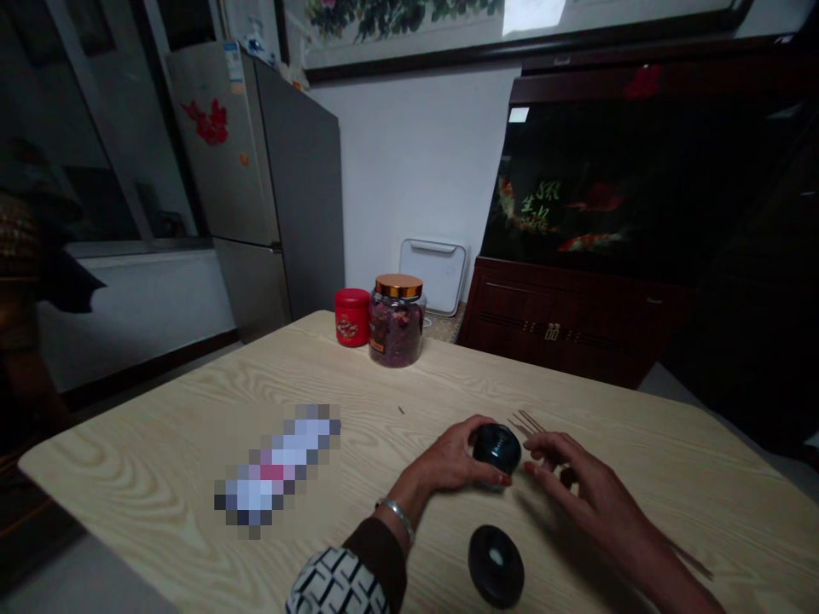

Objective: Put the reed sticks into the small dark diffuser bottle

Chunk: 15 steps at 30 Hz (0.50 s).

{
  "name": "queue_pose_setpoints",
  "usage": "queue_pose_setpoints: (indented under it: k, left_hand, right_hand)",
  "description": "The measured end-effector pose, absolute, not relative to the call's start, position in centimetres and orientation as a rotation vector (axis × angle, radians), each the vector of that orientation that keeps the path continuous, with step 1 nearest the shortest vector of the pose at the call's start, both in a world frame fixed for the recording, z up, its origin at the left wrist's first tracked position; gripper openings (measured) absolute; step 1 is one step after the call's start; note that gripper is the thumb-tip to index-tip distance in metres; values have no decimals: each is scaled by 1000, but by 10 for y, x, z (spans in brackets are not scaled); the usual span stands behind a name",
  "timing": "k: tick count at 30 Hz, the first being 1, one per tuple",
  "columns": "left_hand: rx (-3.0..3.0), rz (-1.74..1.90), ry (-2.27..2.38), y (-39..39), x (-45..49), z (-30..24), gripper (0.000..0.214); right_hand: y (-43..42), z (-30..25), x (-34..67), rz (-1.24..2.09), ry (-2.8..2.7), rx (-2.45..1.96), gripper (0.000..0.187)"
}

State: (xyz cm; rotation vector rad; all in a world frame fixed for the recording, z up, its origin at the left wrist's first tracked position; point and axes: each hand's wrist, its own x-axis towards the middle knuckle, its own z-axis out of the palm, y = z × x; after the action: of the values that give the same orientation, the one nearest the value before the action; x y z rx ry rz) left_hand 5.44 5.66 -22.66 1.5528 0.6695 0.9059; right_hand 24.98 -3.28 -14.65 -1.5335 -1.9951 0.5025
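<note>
My left hand [451,460] is wrapped round a small dark round pot [497,446] that rests on the light wooden table [159,443]. My right hand [576,477] hovers just to the right of the pot with its fingers apart and curled slightly, over several thin brown sticks [528,423] that lie on the table. Nearer to me, a dark round lid-like piece [496,565] with a pale spot in its middle lies flat on the table, untouched.
A glass jar with a copper lid [397,321] and a red tin [352,316] stand at the table's far edge. A blurred flat object [278,469] lies at centre left. Behind are a fridge [269,179], a white box [433,275] and a dark fish tank on a cabinet [614,213].
</note>
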Motion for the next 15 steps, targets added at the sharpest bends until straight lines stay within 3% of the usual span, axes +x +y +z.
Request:
queue_pose_setpoints:
  k: [4, 8, 12, 15]
  left_hand:
    - [1550, 893, 657, 58, 54, -229, 82]
    - [1571, 901, 679, 59, 54, -231, 82]
    - [1570, 910, 655, 61, 55, -233, 81]
    - [1579, 928, 630, 62, 54, -234, 76]
  right_hand:
    - [-55, -153, 241, 702, -2183, -1497, 26]
    - [-70, -169, 223, 698, -2420, -1406, 69]
    - [-68, -171, 219, 760, -2374, -1363, 63]
    - [-52, -156, 230, 810, -2040, -1266, 55]
